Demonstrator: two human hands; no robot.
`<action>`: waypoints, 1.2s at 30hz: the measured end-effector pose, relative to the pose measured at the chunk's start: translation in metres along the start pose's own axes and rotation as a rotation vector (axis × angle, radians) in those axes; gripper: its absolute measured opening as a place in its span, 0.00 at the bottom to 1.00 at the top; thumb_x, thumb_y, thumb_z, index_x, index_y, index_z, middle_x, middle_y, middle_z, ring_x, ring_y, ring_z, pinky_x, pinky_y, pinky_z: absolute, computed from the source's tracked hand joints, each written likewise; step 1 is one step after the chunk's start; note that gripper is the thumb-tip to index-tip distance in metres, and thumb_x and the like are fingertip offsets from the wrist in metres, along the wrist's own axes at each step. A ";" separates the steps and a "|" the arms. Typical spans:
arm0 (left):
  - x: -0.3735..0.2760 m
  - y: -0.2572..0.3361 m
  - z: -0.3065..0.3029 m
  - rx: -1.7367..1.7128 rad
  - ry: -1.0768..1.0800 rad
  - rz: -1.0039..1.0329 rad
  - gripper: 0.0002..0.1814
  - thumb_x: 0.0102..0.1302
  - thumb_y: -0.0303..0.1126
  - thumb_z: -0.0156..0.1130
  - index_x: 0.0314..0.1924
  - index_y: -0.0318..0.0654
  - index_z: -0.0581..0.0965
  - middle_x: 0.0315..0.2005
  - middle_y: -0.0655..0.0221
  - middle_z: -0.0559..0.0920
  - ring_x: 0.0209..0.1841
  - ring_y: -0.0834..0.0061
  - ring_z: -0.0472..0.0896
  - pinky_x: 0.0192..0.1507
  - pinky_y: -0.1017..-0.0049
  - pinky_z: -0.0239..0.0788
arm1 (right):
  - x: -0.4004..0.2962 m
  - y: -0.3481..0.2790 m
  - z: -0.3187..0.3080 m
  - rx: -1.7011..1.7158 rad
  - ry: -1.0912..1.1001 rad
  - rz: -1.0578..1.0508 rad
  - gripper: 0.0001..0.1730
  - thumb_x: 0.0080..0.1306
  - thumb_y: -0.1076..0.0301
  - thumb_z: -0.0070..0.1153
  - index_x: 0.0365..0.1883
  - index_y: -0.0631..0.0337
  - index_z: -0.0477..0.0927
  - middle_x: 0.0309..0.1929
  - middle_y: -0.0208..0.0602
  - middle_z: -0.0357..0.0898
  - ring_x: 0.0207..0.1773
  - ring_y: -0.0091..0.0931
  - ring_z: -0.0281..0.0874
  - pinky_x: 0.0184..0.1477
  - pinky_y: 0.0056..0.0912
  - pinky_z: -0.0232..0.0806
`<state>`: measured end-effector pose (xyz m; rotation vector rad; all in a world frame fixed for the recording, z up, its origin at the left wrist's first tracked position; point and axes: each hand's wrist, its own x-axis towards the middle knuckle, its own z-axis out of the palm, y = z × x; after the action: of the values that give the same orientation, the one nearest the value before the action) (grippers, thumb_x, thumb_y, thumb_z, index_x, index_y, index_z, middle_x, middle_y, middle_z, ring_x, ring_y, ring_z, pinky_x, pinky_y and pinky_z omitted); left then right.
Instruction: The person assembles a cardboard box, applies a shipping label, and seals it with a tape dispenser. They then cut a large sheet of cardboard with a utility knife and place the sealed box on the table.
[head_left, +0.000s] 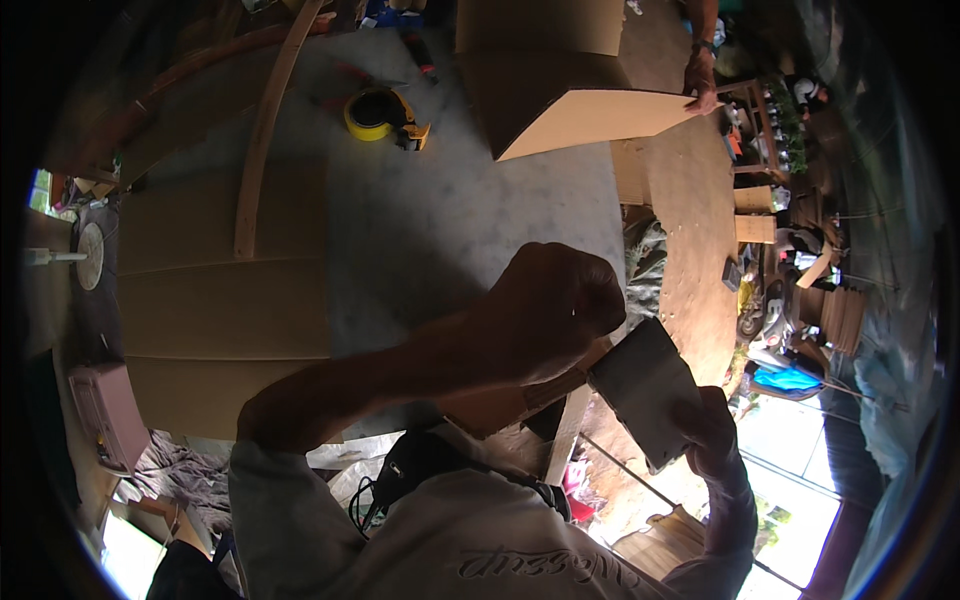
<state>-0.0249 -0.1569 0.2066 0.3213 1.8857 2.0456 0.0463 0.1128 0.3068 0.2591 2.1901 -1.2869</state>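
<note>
My left hand (562, 307) is curled into a fist over the near right part of a grey tabletop (465, 217). Nothing shows sticking out of it, and its palm side is hidden. My right hand (709, 435) grips the lower right edge of a dark, flat rectangular slab (645, 394), tilted just right of the fist; the shade hides what it is. A brown cardboard piece (484, 409) lies below my left forearm. Farther up the table are a yellow tape roll in a dispenser (371, 131), a red-handled tool (352, 75) and a black-and-red tool handle (418, 54).
Creased cardboard (225, 307) covers the table's left side, with a wooden strip (262, 150) across it. At the far right, another person's hand (701, 86) holds a flap of a cardboard box (592, 120). A mauve suitcase (112, 416) and a round stool (90, 255) stand left.
</note>
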 end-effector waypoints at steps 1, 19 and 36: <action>0.002 -0.005 -0.003 0.011 0.011 0.007 0.05 0.63 0.28 0.66 0.35 0.34 0.84 0.30 0.66 0.87 0.32 0.78 0.84 0.38 0.74 0.76 | -0.001 -0.004 -0.003 0.017 -0.014 0.083 0.19 0.69 0.61 0.60 0.44 0.73 0.82 0.32 0.38 0.85 0.36 0.25 0.84 0.38 0.30 0.74; -0.006 -0.074 -0.011 -0.415 -0.060 -0.352 0.05 0.65 0.26 0.65 0.35 0.30 0.81 0.29 0.67 0.84 0.31 0.79 0.82 0.35 0.76 0.74 | -0.010 -0.001 -0.039 -0.015 -0.040 0.397 0.17 0.65 0.71 0.65 0.49 0.67 0.75 0.41 0.41 0.82 0.38 0.28 0.83 0.40 0.32 0.77; -0.022 -0.113 -0.003 -0.241 -0.099 -0.579 0.10 0.65 0.34 0.69 0.36 0.33 0.85 0.28 0.65 0.87 0.29 0.80 0.83 0.33 0.75 0.74 | 0.002 -0.008 -0.045 0.264 -0.131 0.722 0.14 0.65 0.66 0.67 0.41 0.70 0.83 0.33 0.37 0.86 0.31 0.25 0.84 0.34 0.28 0.75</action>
<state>0.0053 -0.1612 0.0959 -0.1678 1.4317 1.7832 0.0239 0.1465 0.3283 0.9409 1.5740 -1.1131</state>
